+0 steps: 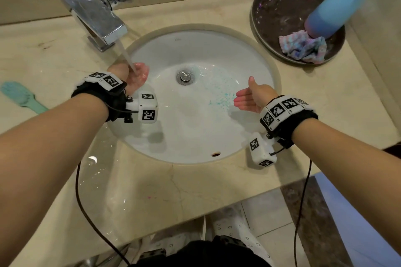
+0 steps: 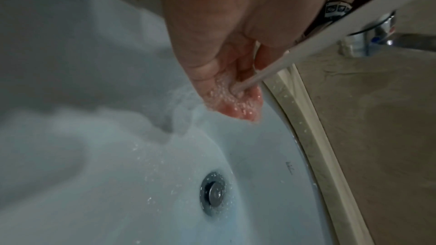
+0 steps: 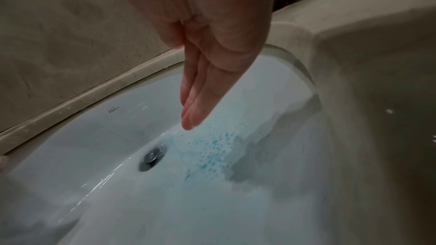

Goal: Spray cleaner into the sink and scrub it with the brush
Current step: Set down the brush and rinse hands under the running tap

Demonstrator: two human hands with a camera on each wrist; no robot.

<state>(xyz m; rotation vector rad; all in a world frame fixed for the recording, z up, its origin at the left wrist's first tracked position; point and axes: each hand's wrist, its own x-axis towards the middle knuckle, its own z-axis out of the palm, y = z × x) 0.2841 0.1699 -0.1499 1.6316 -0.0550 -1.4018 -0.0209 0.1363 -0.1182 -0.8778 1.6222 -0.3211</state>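
While water runs, left hand (image 1: 135,73) cupped beneath; right hand (image 1: 249,97) flat, empty, above sink (image 1: 195,136).

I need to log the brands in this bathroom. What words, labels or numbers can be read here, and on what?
Sink: a small dark script mark below the rim, too blurred to read.
Spray bottle: no legible label.
Wrist bands: black-and-white square codes only, no words.

Sink (image 1: 195,136) basin open at centre and near side between left hand (image 1: 135,75) and right hand (image 1: 249,97). Faucet (image 1: 95,17) overhangs the far-left rim, its water stream (image 1: 130,60) falling onto the left palm. Brush (image 1: 21,97) lies on left counter; tray (image 1: 271,34) with spray bottle (image 1: 338,8) and cloth (image 1: 303,47) blocks far-right corner.
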